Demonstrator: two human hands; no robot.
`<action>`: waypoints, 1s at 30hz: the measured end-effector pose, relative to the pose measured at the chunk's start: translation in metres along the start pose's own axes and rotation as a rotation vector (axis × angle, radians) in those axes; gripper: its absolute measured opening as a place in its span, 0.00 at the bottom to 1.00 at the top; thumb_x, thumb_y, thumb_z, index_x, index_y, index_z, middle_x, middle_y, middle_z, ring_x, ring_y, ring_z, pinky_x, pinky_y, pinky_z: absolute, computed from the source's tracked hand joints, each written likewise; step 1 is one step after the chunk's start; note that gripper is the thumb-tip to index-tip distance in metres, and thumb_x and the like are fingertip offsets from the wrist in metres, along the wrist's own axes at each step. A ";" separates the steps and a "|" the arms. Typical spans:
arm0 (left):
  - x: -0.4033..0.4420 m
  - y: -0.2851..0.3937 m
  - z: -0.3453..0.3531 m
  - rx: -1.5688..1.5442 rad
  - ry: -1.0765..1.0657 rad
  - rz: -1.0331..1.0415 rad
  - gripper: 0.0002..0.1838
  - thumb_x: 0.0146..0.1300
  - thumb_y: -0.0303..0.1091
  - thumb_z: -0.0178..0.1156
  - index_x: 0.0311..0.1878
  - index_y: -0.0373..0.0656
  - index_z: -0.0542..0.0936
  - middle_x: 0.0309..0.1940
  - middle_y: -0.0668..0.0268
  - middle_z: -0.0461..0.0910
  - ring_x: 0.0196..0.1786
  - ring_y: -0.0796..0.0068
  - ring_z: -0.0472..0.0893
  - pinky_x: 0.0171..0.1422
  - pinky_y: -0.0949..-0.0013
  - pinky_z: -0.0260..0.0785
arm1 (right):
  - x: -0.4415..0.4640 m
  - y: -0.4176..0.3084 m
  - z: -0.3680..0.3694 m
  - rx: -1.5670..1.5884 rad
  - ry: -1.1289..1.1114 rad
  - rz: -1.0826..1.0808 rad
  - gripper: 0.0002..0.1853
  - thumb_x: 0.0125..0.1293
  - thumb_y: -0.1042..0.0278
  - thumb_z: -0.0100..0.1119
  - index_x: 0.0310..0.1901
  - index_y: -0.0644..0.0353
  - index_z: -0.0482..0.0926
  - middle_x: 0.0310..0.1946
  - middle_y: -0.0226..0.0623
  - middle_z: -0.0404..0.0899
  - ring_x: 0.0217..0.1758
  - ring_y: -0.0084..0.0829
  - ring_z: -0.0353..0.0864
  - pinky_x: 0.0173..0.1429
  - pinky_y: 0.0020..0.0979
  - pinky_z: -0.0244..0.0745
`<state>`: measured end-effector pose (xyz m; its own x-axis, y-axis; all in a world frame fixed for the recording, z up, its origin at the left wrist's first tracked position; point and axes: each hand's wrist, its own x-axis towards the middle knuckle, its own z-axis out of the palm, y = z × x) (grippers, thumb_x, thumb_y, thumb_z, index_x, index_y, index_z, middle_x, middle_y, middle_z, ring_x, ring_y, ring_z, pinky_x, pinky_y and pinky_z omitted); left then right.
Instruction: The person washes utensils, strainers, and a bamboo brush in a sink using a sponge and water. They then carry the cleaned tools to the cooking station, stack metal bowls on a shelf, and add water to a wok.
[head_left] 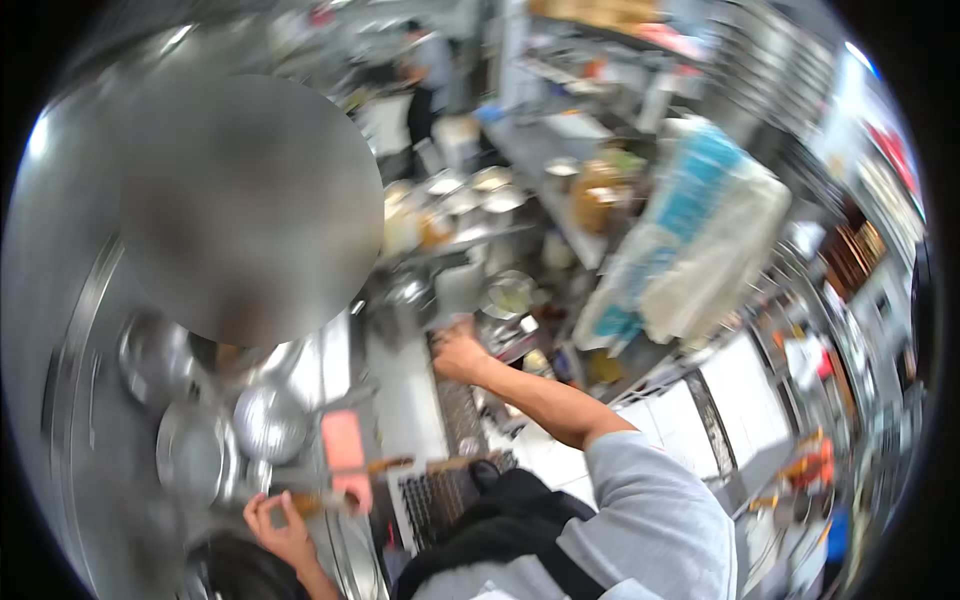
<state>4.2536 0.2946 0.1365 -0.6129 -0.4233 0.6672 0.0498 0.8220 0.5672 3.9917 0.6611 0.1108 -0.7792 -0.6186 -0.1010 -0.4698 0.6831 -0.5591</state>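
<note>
Stainless-steel kitchen surfaces hold a pink board [341, 442]. The left hand [284, 530], fingers partly parted, is at a wooden handle [318, 501], grip unclear; the blurred right hand [458, 352], near a round container [509, 294], cannot be read.

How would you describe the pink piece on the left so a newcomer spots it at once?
Start with the broad metal work surface on the person's left, then find the left hand. Just beyond that hand, right of a round silvery vessel, lies a pink oblong. Its flat, straight-sided shape and solid pink colour set it apart from the round, shiny metalware.
</note>
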 end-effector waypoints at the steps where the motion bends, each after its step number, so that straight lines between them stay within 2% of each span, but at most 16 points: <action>1: 0.022 0.026 0.019 -0.032 -0.034 0.068 0.06 0.57 0.25 0.68 0.34 0.37 0.80 0.48 0.55 0.76 0.51 0.57 0.78 0.58 0.58 0.70 | -0.011 -0.001 -0.045 -0.080 0.063 -0.025 0.15 0.64 0.63 0.60 0.50 0.56 0.81 0.45 0.43 0.84 0.49 0.47 0.83 0.56 0.47 0.77; 2: 0.047 0.063 0.038 -0.154 -0.088 -0.035 0.05 0.57 0.24 0.67 0.34 0.37 0.80 0.49 0.54 0.75 0.54 0.56 0.76 0.61 0.58 0.68 | -0.023 -0.003 -0.089 -0.160 0.127 -0.046 0.13 0.63 0.61 0.60 0.48 0.54 0.82 0.43 0.43 0.84 0.49 0.49 0.82 0.58 0.45 0.75; 3: 0.078 0.098 0.056 -0.173 -0.100 0.008 0.05 0.57 0.24 0.67 0.34 0.37 0.80 0.49 0.54 0.75 0.54 0.56 0.76 0.61 0.58 0.68 | -0.026 0.009 -0.134 -0.168 0.209 -0.179 0.14 0.60 0.64 0.62 0.48 0.55 0.81 0.43 0.44 0.84 0.49 0.49 0.82 0.57 0.45 0.76; 4: 0.105 0.132 0.072 -0.232 -0.113 0.155 0.05 0.56 0.23 0.67 0.34 0.37 0.80 0.49 0.54 0.75 0.55 0.56 0.76 0.62 0.57 0.68 | -0.035 0.008 -0.180 -0.291 0.335 -0.173 0.16 0.59 0.64 0.60 0.49 0.55 0.81 0.42 0.47 0.84 0.48 0.49 0.83 0.55 0.47 0.77; 5: 0.108 0.124 0.058 -0.331 -0.109 0.306 0.05 0.55 0.23 0.67 0.34 0.37 0.80 0.49 0.54 0.75 0.57 0.56 0.76 0.63 0.57 0.67 | -0.070 -0.048 -0.190 -0.347 0.488 -0.137 0.14 0.60 0.65 0.59 0.48 0.55 0.81 0.42 0.48 0.84 0.47 0.50 0.83 0.53 0.47 0.78; 8: 0.142 0.223 0.087 -0.671 -0.166 0.484 0.06 0.53 0.24 0.69 0.34 0.38 0.81 0.50 0.53 0.75 0.58 0.55 0.76 0.65 0.57 0.67 | -0.134 -0.061 -0.292 -0.383 0.706 -0.112 0.14 0.60 0.62 0.61 0.47 0.57 0.82 0.39 0.48 0.85 0.45 0.50 0.83 0.52 0.47 0.77; 12: 0.181 0.376 0.108 -0.734 -0.130 0.897 0.09 0.49 0.27 0.72 0.33 0.41 0.82 0.51 0.51 0.76 0.55 0.52 0.77 0.62 0.57 0.68 | -0.229 -0.058 -0.424 -0.705 0.881 -0.033 0.14 0.60 0.60 0.63 0.45 0.56 0.85 0.41 0.45 0.86 0.46 0.48 0.84 0.54 0.43 0.78; 13: 0.189 0.412 0.115 -0.756 -0.145 0.981 0.06 0.53 0.25 0.68 0.34 0.39 0.81 0.55 0.53 0.73 0.58 0.56 0.75 0.65 0.58 0.66 | -0.253 -0.067 -0.453 -0.729 0.953 0.022 0.14 0.61 0.60 0.62 0.44 0.56 0.85 0.43 0.43 0.86 0.47 0.47 0.85 0.55 0.42 0.78; 14: 0.195 0.452 0.123 -0.776 -0.092 1.045 0.07 0.52 0.26 0.69 0.34 0.39 0.81 0.55 0.53 0.73 0.57 0.57 0.76 0.64 0.58 0.67 | -0.273 -0.061 -0.488 -0.751 1.039 -0.054 0.13 0.62 0.60 0.60 0.44 0.57 0.86 0.43 0.42 0.86 0.46 0.46 0.85 0.55 0.41 0.79; 17: 0.209 0.558 0.149 -0.769 -0.044 1.176 0.08 0.52 0.28 0.71 0.34 0.39 0.82 0.53 0.55 0.74 0.55 0.59 0.77 0.60 0.60 0.69 | -0.332 -0.047 -0.574 -0.750 1.237 0.028 0.15 0.62 0.57 0.60 0.44 0.59 0.86 0.40 0.44 0.87 0.44 0.42 0.87 0.54 0.38 0.79; 19: 0.214 0.613 0.171 -0.775 -0.010 1.238 0.08 0.52 0.30 0.71 0.34 0.39 0.82 0.53 0.55 0.74 0.54 0.58 0.78 0.58 0.61 0.69 | -0.366 -0.040 -0.602 -0.778 1.323 0.175 0.16 0.65 0.57 0.61 0.46 0.59 0.85 0.42 0.40 0.87 0.46 0.35 0.87 0.55 0.34 0.79; 23: 0.223 0.702 0.208 -0.785 -0.020 1.294 0.10 0.55 0.35 0.71 0.32 0.39 0.82 0.52 0.55 0.75 0.53 0.55 0.78 0.57 0.58 0.70 | -0.406 -0.014 -0.639 -0.770 1.413 0.286 0.16 0.64 0.56 0.61 0.46 0.58 0.86 0.41 0.39 0.88 0.46 0.34 0.87 0.55 0.34 0.79; 25: 0.231 0.737 0.228 -0.737 0.039 1.334 0.11 0.56 0.37 0.70 0.33 0.38 0.82 0.52 0.54 0.74 0.53 0.55 0.78 0.58 0.57 0.70 | -0.414 -0.003 -0.653 -0.799 1.460 0.243 0.16 0.61 0.55 0.60 0.43 0.56 0.87 0.40 0.41 0.87 0.47 0.40 0.86 0.57 0.37 0.78; 27: 0.237 0.769 0.249 -0.732 0.082 1.343 0.13 0.58 0.40 0.70 0.33 0.39 0.82 0.52 0.52 0.75 0.54 0.52 0.78 0.58 0.56 0.71 | -0.419 0.000 -0.663 -0.830 1.479 0.283 0.15 0.65 0.55 0.61 0.46 0.55 0.86 0.41 0.37 0.88 0.45 0.34 0.87 0.53 0.33 0.79; 29: 0.241 0.800 0.270 -0.768 0.100 1.317 0.17 0.58 0.45 0.69 0.40 0.40 0.82 0.52 0.50 0.76 0.54 0.49 0.78 0.59 0.55 0.71 | -0.419 0.004 -0.670 -0.775 1.615 0.156 0.17 0.56 0.65 0.63 0.46 0.65 0.84 0.44 0.54 0.84 0.51 0.46 0.84 0.59 0.41 0.76; 30: 0.241 0.816 0.276 -0.767 0.097 1.316 0.17 0.58 0.45 0.69 0.40 0.40 0.82 0.52 0.50 0.76 0.54 0.49 0.78 0.59 0.55 0.71 | -0.419 0.012 -0.684 -0.851 1.617 0.096 0.16 0.59 0.66 0.59 0.46 0.65 0.83 0.43 0.54 0.84 0.50 0.50 0.83 0.57 0.42 0.76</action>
<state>3.9291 0.9681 0.6266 0.2423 0.3802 0.8926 0.9038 0.2461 -0.3501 4.0288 1.1938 0.7096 -0.1610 0.0157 0.9868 -0.0609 0.9978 -0.0259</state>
